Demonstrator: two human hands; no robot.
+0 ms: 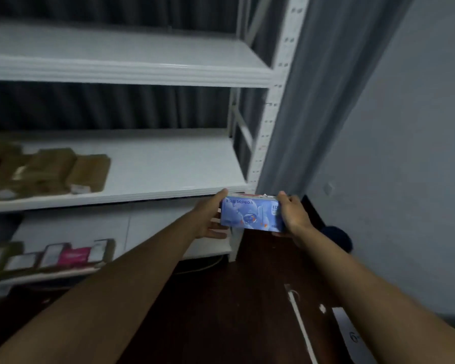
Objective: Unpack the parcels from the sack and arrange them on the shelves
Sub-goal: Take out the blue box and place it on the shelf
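1. While both my arms are stretched out in front of me, I'm holding a blue box point(251, 215) between my two hands, long side across, printed face toward me.
2. My left hand point(210, 216) has the left end: thumb on the top edge, fingers point(217, 232) curled underneath. My right hand point(292, 215) clamps the right end the same way, so both sets of fingers are wrapped on the box.
3. The box sits in the air just in front of the right front corner of the middle shelf point(168, 166), about level with its front edge. Can't tell if it's touching the edge or not, everything's a bit blurry.
4. On that middle shelf, way over on the left, there's a bunch of brown parcels point(63, 169) lying flat next to each other, a couple with white labels.
5. The lower shelf point(155, 227) has a row of smaller parcels at the left, including a pink one point(75, 256).
6. The top shelf point(132, 51) is white like the rest of the rack.
7. A grey curtain point(307, 101) hangs right beside the rack's right post, and the floor point(247, 298) under my arms is dark wood.
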